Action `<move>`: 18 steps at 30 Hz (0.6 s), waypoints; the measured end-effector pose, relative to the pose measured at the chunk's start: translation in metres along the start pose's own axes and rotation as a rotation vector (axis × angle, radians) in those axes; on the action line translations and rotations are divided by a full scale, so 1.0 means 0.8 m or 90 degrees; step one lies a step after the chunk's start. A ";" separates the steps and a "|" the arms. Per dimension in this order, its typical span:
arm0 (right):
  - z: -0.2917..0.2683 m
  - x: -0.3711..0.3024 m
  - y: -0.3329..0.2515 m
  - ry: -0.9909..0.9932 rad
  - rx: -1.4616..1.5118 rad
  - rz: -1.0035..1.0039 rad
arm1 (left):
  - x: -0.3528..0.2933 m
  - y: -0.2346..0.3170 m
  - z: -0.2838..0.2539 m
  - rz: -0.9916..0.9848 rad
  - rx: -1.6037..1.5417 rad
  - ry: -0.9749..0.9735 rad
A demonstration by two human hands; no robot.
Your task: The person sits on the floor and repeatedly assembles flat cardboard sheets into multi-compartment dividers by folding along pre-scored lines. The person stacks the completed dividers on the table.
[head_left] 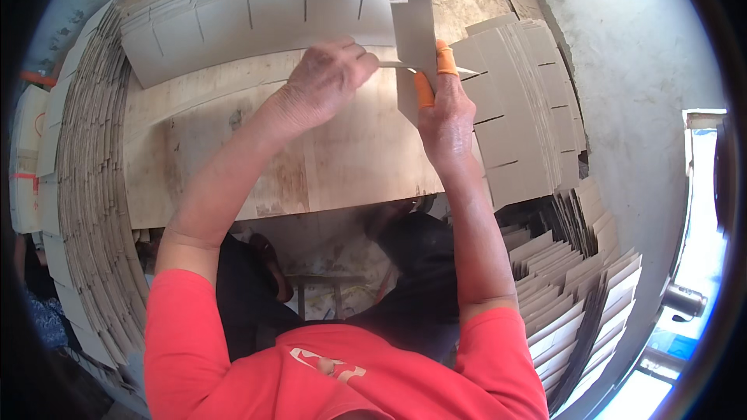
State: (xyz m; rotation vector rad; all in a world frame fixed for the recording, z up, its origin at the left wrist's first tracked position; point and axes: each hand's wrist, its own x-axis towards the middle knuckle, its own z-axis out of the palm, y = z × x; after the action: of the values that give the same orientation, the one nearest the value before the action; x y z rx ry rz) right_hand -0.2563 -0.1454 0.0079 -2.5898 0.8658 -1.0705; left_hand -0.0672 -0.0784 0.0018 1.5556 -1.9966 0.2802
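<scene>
**Holding card pieces crosswise: where a crease could have begun**

The left hand (pixel 334 74) was curled nearly closed, its fingertips pinching one end of a thin card strip (pixel 395 64) seen edge-on. The right hand (pixel 449 120), with orange finger covers (pixel 446 58) on two digits, was closed on an upright grey panel (pixel 414 8) where the strip met it. Both pieces were in the air above the wooden table (pixel 327 155). Whether the strip sat in a slot could not be told, as the right fingers hid the meeting place. A sideways pull by the left hand might have creased the strip or torn a slot edge; a loose right grip might have let the tall panel tilt. Beyond, slotted panels (pixel 272 23) stood along the far side, and a leaning stack (pixel 510 109) lay just right of the right hand; a swing of that wrist could have knocked it askew. Farther left rose a tall card pile (pixel 85 155).
</scene>
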 end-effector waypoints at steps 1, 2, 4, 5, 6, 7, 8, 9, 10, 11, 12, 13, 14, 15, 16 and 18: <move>0.001 -0.002 0.000 -0.037 -0.009 0.021 | 0.000 0.009 -0.004 0.013 -0.015 0.009; 0.002 -0.004 0.001 -0.074 -0.019 0.042 | -0.002 0.016 -0.006 0.017 -0.025 0.007; 0.006 -0.007 0.007 -0.116 -0.038 0.052 | -0.003 0.025 -0.013 0.026 -0.040 0.004; 0.010 -0.012 0.016 -0.124 -0.049 0.043 | -0.003 0.025 -0.016 -0.014 -0.102 -0.021; 0.013 -0.013 0.018 -0.134 -0.059 0.034 | -0.004 0.024 -0.019 -0.057 -0.163 -0.048; 0.014 -0.014 0.018 -0.114 -0.060 0.030 | -0.002 0.023 -0.024 -0.099 -0.226 -0.075; 0.013 -0.017 0.017 -0.094 -0.062 0.026 | 0.004 0.016 -0.031 -0.134 -0.224 -0.072; 0.011 -0.018 0.014 -0.075 -0.063 0.024 | 0.017 0.003 -0.043 -0.169 -0.223 -0.071; 0.011 -0.018 0.011 -0.063 -0.051 0.033 | 0.026 -0.014 -0.049 -0.205 -0.221 -0.067; 0.010 -0.017 0.008 -0.051 -0.040 0.044 | 0.034 -0.034 -0.045 -0.210 -0.141 -0.068; 0.010 -0.016 0.006 -0.039 -0.028 0.052 | 0.043 -0.057 -0.043 -0.215 -0.061 -0.066; 0.009 -0.015 0.004 -0.033 -0.029 0.057 | 0.052 -0.081 -0.031 -0.195 0.028 -0.078; 0.011 -0.011 0.000 -0.028 -0.024 0.054 | 0.055 -0.106 -0.018 -0.181 0.123 -0.086; 0.011 -0.008 -0.004 -0.023 -0.022 0.052 | 0.055 -0.126 -0.005 -0.166 0.215 -0.093; 0.012 -0.007 -0.007 -0.010 0.004 0.070 | 0.053 -0.142 0.010 -0.191 0.243 -0.100; 0.014 -0.006 -0.014 0.014 0.055 0.112 | 0.048 -0.162 0.035 -0.239 0.293 -0.120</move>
State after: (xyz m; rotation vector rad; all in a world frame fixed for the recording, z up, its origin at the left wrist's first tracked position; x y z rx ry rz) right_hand -0.2462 -0.1337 0.0018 -2.3860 1.0086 -1.0634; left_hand 0.0399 -0.1619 -0.0230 2.2829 -1.8034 0.4788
